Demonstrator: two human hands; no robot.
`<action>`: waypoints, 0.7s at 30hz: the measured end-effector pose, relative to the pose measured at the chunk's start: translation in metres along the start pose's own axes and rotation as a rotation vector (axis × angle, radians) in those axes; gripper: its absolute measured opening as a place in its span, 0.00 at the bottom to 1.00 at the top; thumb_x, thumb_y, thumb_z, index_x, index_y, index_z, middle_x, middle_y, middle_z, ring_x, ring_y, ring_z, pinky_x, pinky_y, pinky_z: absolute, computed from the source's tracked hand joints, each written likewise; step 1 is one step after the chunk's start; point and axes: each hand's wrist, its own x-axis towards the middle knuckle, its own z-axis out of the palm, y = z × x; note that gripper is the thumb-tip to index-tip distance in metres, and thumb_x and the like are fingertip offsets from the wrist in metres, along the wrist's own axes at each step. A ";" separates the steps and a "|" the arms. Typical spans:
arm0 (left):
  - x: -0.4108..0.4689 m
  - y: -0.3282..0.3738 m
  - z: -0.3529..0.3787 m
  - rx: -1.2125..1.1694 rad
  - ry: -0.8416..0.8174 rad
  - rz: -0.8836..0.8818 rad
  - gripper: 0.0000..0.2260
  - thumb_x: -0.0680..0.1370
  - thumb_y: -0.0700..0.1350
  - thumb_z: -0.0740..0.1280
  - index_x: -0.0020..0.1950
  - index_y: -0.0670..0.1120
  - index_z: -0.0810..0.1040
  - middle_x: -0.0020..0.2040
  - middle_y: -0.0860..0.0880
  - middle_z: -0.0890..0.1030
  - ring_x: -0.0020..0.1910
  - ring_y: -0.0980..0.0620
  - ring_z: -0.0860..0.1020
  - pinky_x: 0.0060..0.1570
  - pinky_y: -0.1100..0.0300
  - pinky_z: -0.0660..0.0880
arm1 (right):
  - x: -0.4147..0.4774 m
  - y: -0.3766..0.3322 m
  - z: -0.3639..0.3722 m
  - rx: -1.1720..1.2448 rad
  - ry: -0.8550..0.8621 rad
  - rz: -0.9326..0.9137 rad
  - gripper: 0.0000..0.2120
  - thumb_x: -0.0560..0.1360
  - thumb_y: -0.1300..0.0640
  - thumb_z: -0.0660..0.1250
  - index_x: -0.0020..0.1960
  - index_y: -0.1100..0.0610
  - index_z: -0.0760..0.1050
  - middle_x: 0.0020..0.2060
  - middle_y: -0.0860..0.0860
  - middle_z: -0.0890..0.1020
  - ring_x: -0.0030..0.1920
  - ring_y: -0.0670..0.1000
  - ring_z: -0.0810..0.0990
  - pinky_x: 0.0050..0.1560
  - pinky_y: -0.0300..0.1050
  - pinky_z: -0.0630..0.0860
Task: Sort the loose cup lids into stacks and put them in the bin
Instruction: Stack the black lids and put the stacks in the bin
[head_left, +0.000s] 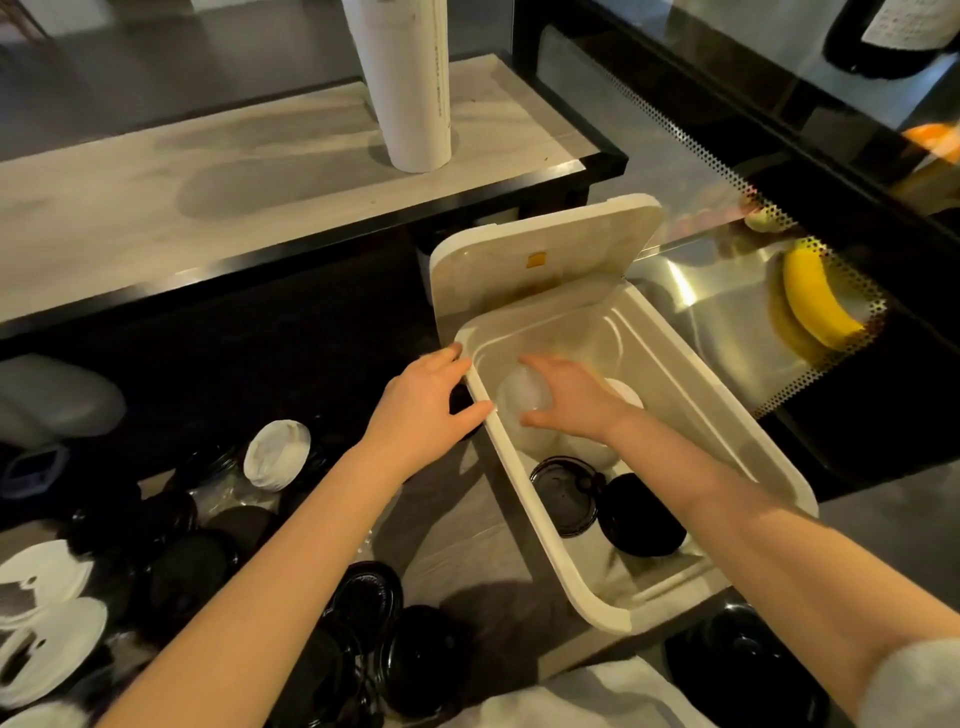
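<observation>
One white bin (670, 374) sits by the right edge of the surface (447, 488). Its flap (540, 260) stands up at the far end.

The right hand (571, 400) is down inside the bin. Its grip is clamped on one stack of clear lids (524, 397), with the fingers over the top and the thumb below. The left hand (431, 400) rests on the bin's left rim. Its grip is apart, with the fingers spread and holding nothing.

Inside the bin, at the near end, are two black lid stacks (566, 493), side by side. One white lid (626, 395) peeks out just behind the right hand. More clear shapes lie under that hand, too blurry to count.

On the left part of the surface, one white stack (278, 454) lies on its side. At least two flat white lids (52, 634) lie in the near left corner. Many loose black lids (363, 592) lie between them and the bin, too dark to count. The two arms reach over this pile.

Behind the surface is a pale shelf (208, 197) with one tall white tube (410, 83) on it. To the right is a glass case (675, 171) with one banana (815, 296) inside.
</observation>
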 end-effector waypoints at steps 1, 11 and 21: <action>0.000 0.000 0.000 0.012 -0.001 -0.005 0.29 0.77 0.56 0.64 0.75 0.49 0.62 0.76 0.49 0.60 0.74 0.50 0.58 0.72 0.52 0.59 | -0.001 0.000 0.000 0.001 -0.005 0.001 0.41 0.69 0.51 0.74 0.75 0.55 0.58 0.71 0.56 0.66 0.70 0.55 0.65 0.68 0.45 0.62; -0.022 -0.007 -0.027 0.147 0.086 0.012 0.24 0.78 0.55 0.62 0.72 0.47 0.66 0.74 0.48 0.65 0.74 0.49 0.60 0.71 0.50 0.60 | -0.037 -0.036 -0.032 -0.032 0.296 -0.130 0.23 0.75 0.52 0.67 0.67 0.57 0.70 0.63 0.53 0.75 0.65 0.54 0.71 0.63 0.47 0.68; -0.153 -0.084 -0.009 0.051 0.087 -0.182 0.21 0.76 0.51 0.66 0.66 0.43 0.74 0.64 0.48 0.75 0.66 0.48 0.70 0.64 0.54 0.66 | -0.099 -0.131 0.039 0.093 0.185 -0.408 0.16 0.76 0.55 0.66 0.63 0.57 0.74 0.59 0.51 0.77 0.62 0.51 0.73 0.61 0.44 0.70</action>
